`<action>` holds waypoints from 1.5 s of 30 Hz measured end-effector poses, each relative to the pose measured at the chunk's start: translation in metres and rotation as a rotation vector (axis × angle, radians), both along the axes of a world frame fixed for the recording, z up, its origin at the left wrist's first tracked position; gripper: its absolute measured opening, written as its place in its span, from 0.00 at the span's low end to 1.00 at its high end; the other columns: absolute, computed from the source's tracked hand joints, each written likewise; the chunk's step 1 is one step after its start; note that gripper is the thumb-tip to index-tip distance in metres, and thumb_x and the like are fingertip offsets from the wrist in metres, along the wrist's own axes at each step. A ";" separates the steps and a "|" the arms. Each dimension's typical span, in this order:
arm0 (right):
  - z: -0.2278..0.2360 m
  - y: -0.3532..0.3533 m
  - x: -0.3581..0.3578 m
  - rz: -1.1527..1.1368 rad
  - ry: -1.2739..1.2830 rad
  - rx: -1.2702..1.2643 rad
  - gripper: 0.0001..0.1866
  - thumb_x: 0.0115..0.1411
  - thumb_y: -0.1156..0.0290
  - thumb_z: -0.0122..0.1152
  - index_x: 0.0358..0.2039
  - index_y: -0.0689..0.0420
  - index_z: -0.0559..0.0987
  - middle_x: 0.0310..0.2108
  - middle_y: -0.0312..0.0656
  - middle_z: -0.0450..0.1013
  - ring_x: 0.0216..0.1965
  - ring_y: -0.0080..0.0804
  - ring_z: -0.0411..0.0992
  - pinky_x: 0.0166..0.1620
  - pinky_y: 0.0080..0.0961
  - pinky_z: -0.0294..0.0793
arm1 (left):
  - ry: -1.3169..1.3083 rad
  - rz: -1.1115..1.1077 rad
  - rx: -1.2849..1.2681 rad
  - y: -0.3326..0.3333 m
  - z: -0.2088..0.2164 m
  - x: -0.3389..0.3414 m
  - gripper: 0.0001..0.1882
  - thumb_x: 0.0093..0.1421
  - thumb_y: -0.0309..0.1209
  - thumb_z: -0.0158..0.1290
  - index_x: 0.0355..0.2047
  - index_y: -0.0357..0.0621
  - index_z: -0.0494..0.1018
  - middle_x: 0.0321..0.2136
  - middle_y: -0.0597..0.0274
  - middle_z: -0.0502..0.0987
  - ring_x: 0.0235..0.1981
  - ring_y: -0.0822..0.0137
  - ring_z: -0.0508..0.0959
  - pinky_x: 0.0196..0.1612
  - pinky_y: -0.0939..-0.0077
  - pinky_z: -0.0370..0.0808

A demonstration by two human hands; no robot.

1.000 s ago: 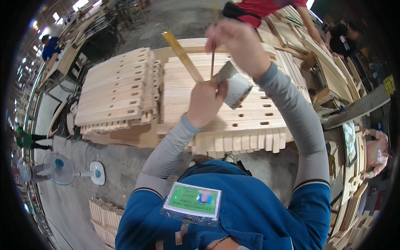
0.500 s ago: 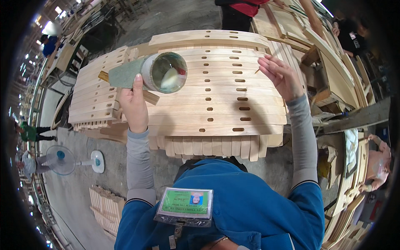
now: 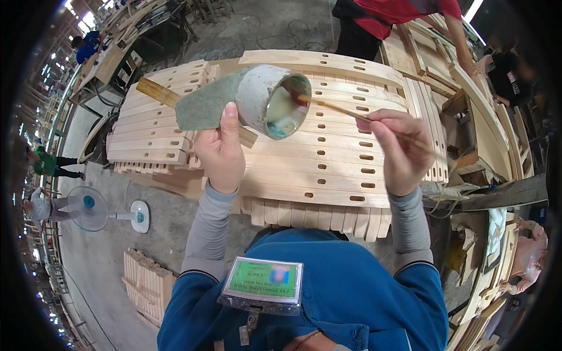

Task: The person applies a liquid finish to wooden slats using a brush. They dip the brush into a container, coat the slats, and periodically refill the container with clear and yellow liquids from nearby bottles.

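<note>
My left hand (image 3: pixel 222 155) is closed, thumb pressed on a grey-green flat piece (image 3: pixel 205 108) that looks like sandpaper. Against it is a white, stained cup (image 3: pixel 254 96), tilted with its mouth to the right and pale, wet-looking stuff inside. A brownish wooden strip (image 3: pixel 157 92) sticks out on the left behind the flat piece. Between its fingertips my right hand (image 3: pixel 407 149) pinches a thin wooden stick (image 3: pixel 339 109), its tip at the cup's mouth. Below both hands lie rows of pale slotted wooden slats (image 3: pixel 339 169).
More slats (image 3: pixel 316 216) are stacked beneath the near edge. A standing fan (image 3: pixel 88 209) and a slat bundle (image 3: pixel 146 284) are on the floor at left. A person in red and black (image 3: pixel 374 23) stands across the stack; a wooden frame (image 3: pixel 468 126) is at right.
My right hand has moved down, bringing the stick's tip leftward to the cup. The cup and my left hand have shifted right, and the cup's mouth now faces more sideways.
</note>
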State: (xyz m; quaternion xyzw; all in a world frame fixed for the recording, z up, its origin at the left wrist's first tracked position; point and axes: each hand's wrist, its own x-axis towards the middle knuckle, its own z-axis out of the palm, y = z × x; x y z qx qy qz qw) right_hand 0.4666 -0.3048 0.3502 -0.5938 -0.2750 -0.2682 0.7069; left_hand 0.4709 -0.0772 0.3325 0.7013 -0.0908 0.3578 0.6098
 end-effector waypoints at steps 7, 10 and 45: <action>-0.028 0.032 -0.013 -0.106 -0.055 -0.209 0.05 0.49 0.87 0.54 0.28 0.68 0.70 0.29 0.54 0.72 0.32 0.36 0.74 0.33 0.23 0.77 | -0.110 0.148 -0.059 0.001 -0.007 0.020 0.12 0.61 0.30 0.45 0.33 0.30 0.70 0.29 0.64 0.73 0.30 0.78 0.68 0.34 0.85 0.65; -0.015 0.030 0.007 0.023 -0.102 -0.002 0.06 0.52 0.88 0.50 0.31 0.68 0.68 0.30 0.55 0.71 0.34 0.38 0.73 0.37 0.28 0.77 | -0.100 0.121 0.032 0.005 -0.012 0.025 0.12 0.61 0.30 0.45 0.34 0.30 0.70 0.28 0.64 0.73 0.29 0.78 0.68 0.33 0.85 0.65; -0.043 0.041 0.067 -0.116 0.221 0.135 0.04 0.55 0.82 0.51 0.25 0.65 0.66 0.26 0.51 0.71 0.29 0.38 0.74 0.33 0.30 0.77 | -0.097 0.184 0.127 0.005 -0.048 0.112 0.09 0.59 0.28 0.47 0.30 0.31 0.71 0.16 0.57 0.70 0.16 0.70 0.68 0.21 0.76 0.64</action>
